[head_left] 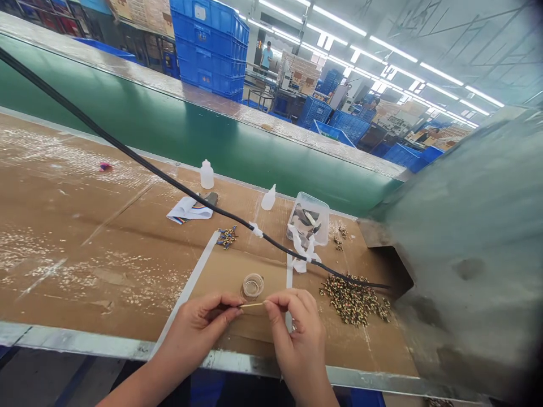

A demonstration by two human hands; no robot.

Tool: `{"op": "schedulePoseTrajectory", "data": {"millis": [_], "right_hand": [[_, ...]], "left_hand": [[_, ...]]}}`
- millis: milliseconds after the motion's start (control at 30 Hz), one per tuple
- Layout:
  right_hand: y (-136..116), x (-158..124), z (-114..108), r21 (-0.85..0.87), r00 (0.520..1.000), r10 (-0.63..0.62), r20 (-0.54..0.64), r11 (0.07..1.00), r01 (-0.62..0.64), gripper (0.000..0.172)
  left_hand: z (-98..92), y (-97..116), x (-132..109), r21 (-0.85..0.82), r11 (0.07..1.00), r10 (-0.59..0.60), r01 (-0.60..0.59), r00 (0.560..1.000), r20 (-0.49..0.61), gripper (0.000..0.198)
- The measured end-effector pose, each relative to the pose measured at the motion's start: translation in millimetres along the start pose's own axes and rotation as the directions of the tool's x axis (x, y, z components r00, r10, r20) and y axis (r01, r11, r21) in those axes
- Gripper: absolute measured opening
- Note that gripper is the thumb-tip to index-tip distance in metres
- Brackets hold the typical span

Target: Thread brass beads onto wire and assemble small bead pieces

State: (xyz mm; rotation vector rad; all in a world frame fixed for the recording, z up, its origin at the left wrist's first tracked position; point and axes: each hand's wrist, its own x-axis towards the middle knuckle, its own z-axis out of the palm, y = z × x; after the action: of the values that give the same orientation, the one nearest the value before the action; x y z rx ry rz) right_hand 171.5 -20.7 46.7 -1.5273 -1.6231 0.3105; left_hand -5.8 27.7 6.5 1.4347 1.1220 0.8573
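A thin pale stick spans the gap between both hands. My left hand pinches at its left end, where something small and dark shows at the fingertips, too small to name. The stick's right end is pinched by my right hand. Just beyond the stick stands a small round clear cup. A small cluster of blue and gold pieces lies farther off to the left. To the right of my right hand is a large pile of small dark and gold pieces.
A black cable crosses above the cardboard-covered table. Behind are two white bottles, a folded cloth and a clear plastic box. Beyond runs a green belt. A metal panel rises at the right.
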Motion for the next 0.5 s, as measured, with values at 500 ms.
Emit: {"op": "schedulePoseTrajectory", "data": {"millis": [500], "right_hand": [[-4.0,3.1,-7.2,0.011,0.999,0.015,0.051,1.000,-0.016,0.011]], "left_hand": [[-1.0,0.9,-0.2,0.077,0.997,0.005,-0.007,1.000,0.022,0.017]]}}
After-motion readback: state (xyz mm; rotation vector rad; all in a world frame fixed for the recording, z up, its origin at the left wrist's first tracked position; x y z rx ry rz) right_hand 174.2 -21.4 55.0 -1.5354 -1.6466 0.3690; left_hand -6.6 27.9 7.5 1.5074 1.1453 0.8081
